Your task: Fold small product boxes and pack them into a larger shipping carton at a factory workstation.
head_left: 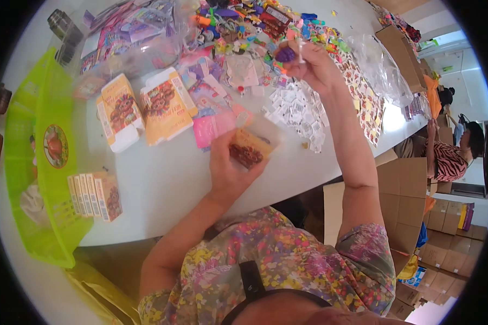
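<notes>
My left hand (230, 170) grips a small yellow-orange cardboard box (248, 150) with brown printed figures, its upper end blurred and pale. My right hand (314, 64), raised over the far side of the table, has its fingers closed around a small purple toy (285, 53). A narrow white piece shows by those fingertips; I cannot make out what it is. Below that hand spreads a heap of small white packets (298, 111). Small colourful toys (244, 32) are piled just beyond it. Pink and purple cards (214, 97) lie left of the toys.
Two unfolded boxes (120, 112) lie left of centre. Several filled-out boxes (95, 195) stand in a row beside a lime-green basket (51, 200). A clear bin (135, 58) holds purple packets. Printed stickers (366, 103) cover the right. Cartons (398, 189) stand beside me; another person (453, 157) sits farther off.
</notes>
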`<state>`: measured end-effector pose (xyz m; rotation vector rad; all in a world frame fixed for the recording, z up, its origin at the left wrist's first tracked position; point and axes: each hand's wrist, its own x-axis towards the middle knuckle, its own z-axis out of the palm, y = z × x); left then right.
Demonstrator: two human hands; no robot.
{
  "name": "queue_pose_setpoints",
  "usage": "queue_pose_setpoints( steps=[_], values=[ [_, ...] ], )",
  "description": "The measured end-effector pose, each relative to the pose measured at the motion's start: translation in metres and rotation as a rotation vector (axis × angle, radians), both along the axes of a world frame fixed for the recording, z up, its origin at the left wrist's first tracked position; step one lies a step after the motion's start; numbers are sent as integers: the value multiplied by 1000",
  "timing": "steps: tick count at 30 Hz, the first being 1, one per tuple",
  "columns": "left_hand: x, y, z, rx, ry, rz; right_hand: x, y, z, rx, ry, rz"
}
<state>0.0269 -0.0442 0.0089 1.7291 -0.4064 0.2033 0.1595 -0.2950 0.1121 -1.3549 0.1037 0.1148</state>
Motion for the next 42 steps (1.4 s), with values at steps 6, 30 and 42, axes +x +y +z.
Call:
queue_pose_setpoints(
  steps=[6, 30, 42],
  values=[
    [5, -5, 1, -23, -115, 90, -84, 55, 42, -343, -6, 308],
    [4, -7, -11, -65, -27, -12, -160, 13, 10, 177, -336, -44],
    [-1, -6, -6, -91, -69, -130, -217, 24, 51, 58, -486, -286]
  ],
)
